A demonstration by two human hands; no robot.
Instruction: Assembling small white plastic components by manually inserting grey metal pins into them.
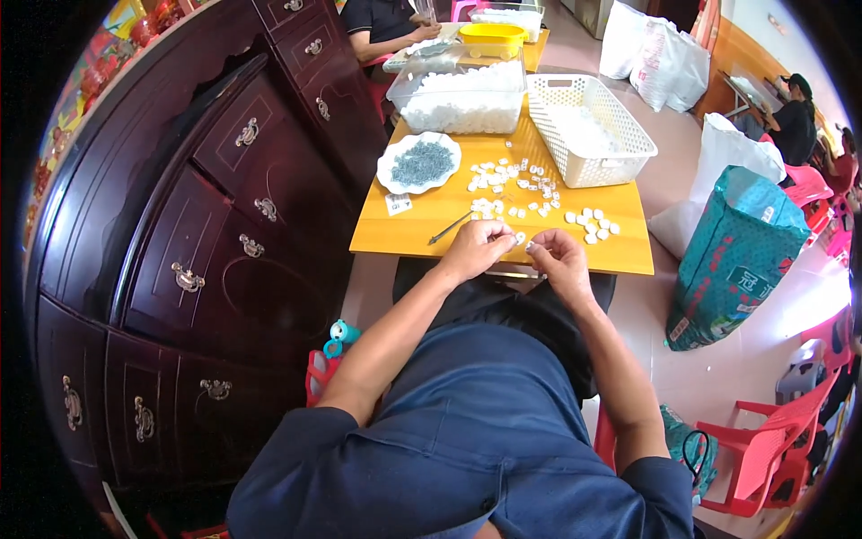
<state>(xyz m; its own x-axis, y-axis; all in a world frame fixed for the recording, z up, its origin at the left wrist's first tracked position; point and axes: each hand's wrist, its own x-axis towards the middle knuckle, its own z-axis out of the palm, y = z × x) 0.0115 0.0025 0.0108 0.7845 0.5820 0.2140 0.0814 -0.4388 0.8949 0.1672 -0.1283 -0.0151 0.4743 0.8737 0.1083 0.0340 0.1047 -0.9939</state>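
Over the near edge of the yellow table (377,235), my left hand (479,249) pinches a small white plastic piece (520,239) between thumb and fingertips. Close beside it, my right hand (564,265) is closed in a pinch on a tiny part that I cannot make out. Several loose white plastic pieces (535,182) lie scattered just beyond my hands, with a small cluster of rounded white pieces (590,222) to the right. A thin dark pointed tool (448,230) rests left of my left hand. Farther left, a scalloped white plate (387,171) holds a heap of tiny grey parts (424,164).
A clear bin (462,99) of white pieces and a white perforated basket (620,166) stand at the table's far side. Dark drawers (206,216) rise on the left. A teal bag (736,260) and red chair (763,440) are right. Another person (382,31) sits beyond.
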